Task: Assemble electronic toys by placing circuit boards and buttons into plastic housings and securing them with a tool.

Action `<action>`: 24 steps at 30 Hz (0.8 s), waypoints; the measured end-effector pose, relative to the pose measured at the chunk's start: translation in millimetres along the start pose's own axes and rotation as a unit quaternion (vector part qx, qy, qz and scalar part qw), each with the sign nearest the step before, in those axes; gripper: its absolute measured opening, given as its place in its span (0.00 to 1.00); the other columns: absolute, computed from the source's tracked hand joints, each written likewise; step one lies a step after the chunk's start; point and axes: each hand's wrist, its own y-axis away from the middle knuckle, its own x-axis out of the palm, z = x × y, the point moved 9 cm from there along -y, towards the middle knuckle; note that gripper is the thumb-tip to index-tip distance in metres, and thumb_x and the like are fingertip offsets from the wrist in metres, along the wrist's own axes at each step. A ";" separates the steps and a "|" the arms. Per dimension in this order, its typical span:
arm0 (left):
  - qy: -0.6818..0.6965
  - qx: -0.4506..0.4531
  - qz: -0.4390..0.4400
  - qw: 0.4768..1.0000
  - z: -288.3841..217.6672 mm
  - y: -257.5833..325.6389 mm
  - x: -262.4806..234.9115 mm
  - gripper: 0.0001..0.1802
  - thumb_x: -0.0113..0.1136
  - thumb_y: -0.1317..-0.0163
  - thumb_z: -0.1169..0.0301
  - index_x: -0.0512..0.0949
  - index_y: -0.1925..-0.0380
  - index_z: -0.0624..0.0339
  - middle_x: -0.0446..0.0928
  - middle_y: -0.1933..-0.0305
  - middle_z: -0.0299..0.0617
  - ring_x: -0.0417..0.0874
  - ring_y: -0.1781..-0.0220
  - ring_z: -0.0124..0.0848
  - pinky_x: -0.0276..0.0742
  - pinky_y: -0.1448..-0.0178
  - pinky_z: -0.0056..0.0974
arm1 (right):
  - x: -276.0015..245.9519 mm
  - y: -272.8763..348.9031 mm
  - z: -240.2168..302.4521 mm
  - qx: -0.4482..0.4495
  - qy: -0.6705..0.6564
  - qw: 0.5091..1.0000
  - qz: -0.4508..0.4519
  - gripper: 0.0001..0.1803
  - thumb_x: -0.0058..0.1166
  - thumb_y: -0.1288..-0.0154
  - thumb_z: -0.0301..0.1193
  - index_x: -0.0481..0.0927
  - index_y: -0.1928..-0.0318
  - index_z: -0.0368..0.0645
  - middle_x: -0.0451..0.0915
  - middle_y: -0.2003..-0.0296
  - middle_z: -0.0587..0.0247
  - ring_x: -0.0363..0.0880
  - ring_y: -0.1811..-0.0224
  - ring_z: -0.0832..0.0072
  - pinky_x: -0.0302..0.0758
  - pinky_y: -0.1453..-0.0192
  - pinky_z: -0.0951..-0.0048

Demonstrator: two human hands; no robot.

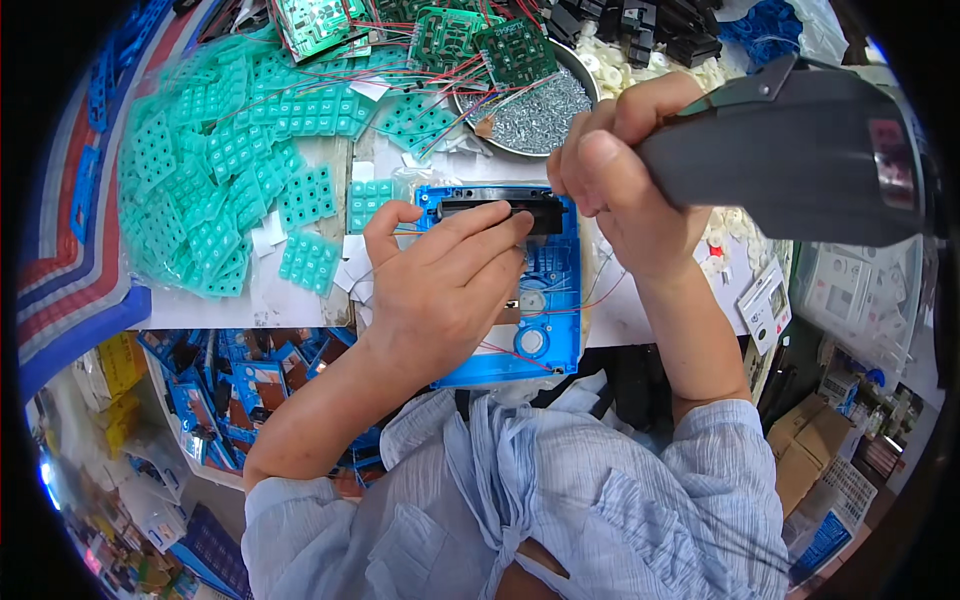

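Note:
A blue plastic casing (565, 300) lies open in front of me, with a long black part (545, 212) across its far end. My left hand (445, 275) lies over the casing. Its stretched fingertips rest on the black part, and the thumb is spread out near the casing's left edge. Inside show a round disc (532, 342) and thin red wires. My right hand (635, 165) is closed around a dark grey electric screwdriver (790, 155), raised above the casing's far right corner. Its tip is hidden behind my fingers.
Translucent green keypads (215, 170) are heaped at the left. Green circuit boards (515, 52) with red wires lie at the back, beside a metal bowl (590, 75) of small screws. Cream plastic pieces (610, 65) and black parts (640, 30) sit behind. Blue casings (250, 385) fill a box below left.

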 end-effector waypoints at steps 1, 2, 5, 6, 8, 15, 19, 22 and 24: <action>-0.001 0.000 -0.002 1.000 0.1 0.6 -0.1 0.08 0.71 0.45 0.70 0.84 0.64 0.49 0.85 0.46 0.30 0.83 0.41 0.26 0.54 0.36 0.51 | 0.7 0.4 -0.5 0.000 0.012 1.000 0.003 0.11 0.56 0.34 0.20 0.65 0.61 0.43 0.68 0.78 0.66 0.67 0.80 0.79 0.69 0.73 0.71; -0.002 0.001 -0.004 1.000 0.1 1.0 -0.2 0.08 0.71 0.45 0.70 0.84 0.64 0.49 0.85 0.46 0.30 0.83 0.41 0.26 0.54 0.37 0.51 | 0.8 -0.2 -0.9 0.000 0.025 1.000 0.007 0.12 0.57 0.35 0.21 0.65 0.61 0.43 0.68 0.77 0.66 0.67 0.78 0.79 0.69 0.73 0.72; 0.007 0.002 -0.005 1.000 0.0 0.4 1.8 0.08 0.71 0.45 0.70 0.84 0.64 0.49 0.85 0.47 0.30 0.83 0.41 0.26 0.54 0.37 0.51 | -6.0 4.5 -15.9 0.046 -0.096 0.994 -0.020 0.11 0.64 0.40 0.21 0.75 0.59 0.37 0.75 0.67 0.67 0.73 0.70 0.82 0.69 0.67 0.80; 0.018 -0.004 -0.005 1.000 0.8 -0.3 1.7 0.08 0.71 0.45 0.70 0.84 0.64 0.49 0.85 0.48 0.30 0.83 0.42 0.27 0.54 0.37 0.51 | -3.2 2.0 -15.9 0.056 -0.120 0.991 -0.002 0.12 0.64 0.40 0.21 0.75 0.58 0.36 0.76 0.67 0.67 0.74 0.70 0.82 0.70 0.66 0.79; 0.042 -0.014 -0.006 0.999 2.9 -2.8 2.6 0.08 0.70 0.45 0.70 0.84 0.64 0.49 0.86 0.49 0.31 0.83 0.43 0.28 0.55 0.37 0.50 | -2.8 -3.8 -8.0 0.050 -0.126 0.991 0.022 0.14 0.60 0.38 0.21 0.73 0.53 0.36 0.72 0.73 0.67 0.70 0.75 0.80 0.69 0.70 0.76; -0.023 0.023 -0.005 0.999 38.2 -83.1 8.9 0.11 0.65 0.39 0.64 0.82 0.59 0.55 0.84 0.53 0.40 0.82 0.50 0.41 0.67 0.42 0.47 | -51.6 -27.1 62.1 -0.069 -0.153 0.986 0.011 0.24 0.43 0.26 0.31 0.64 0.34 0.34 0.67 0.75 0.68 0.66 0.73 0.77 0.71 0.60 0.63; 0.010 -0.002 0.148 0.989 30.3 -83.0 20.1 0.15 0.65 0.40 0.61 0.81 0.58 0.57 0.81 0.49 0.44 0.80 0.47 0.44 0.67 0.41 0.49 | -80.2 -11.0 70.8 -0.017 0.013 0.997 -0.076 0.28 0.46 0.26 0.30 0.60 0.30 0.31 0.72 0.69 0.63 0.71 0.69 0.74 0.74 0.51 0.58; 0.021 0.027 0.174 0.984 19.0 -43.3 22.0 0.16 0.68 0.45 0.66 0.79 0.58 0.59 0.76 0.41 0.48 0.76 0.41 0.48 0.66 0.37 0.52 | -100.7 6.5 69.6 -0.008 0.080 0.987 -0.142 0.34 0.53 0.30 0.25 0.56 0.28 0.30 0.77 0.61 0.55 0.78 0.58 0.67 0.76 0.42 0.51; 0.039 0.080 0.076 0.993 9.3 -32.6 9.8 0.16 0.69 0.47 0.70 0.78 0.58 0.60 0.75 0.39 0.49 0.75 0.38 0.49 0.65 0.34 0.52 | -105.7 13.7 73.9 -0.016 0.119 0.968 -0.221 0.36 0.55 0.32 0.23 0.55 0.27 0.31 0.78 0.56 0.51 0.79 0.53 0.64 0.77 0.40 0.50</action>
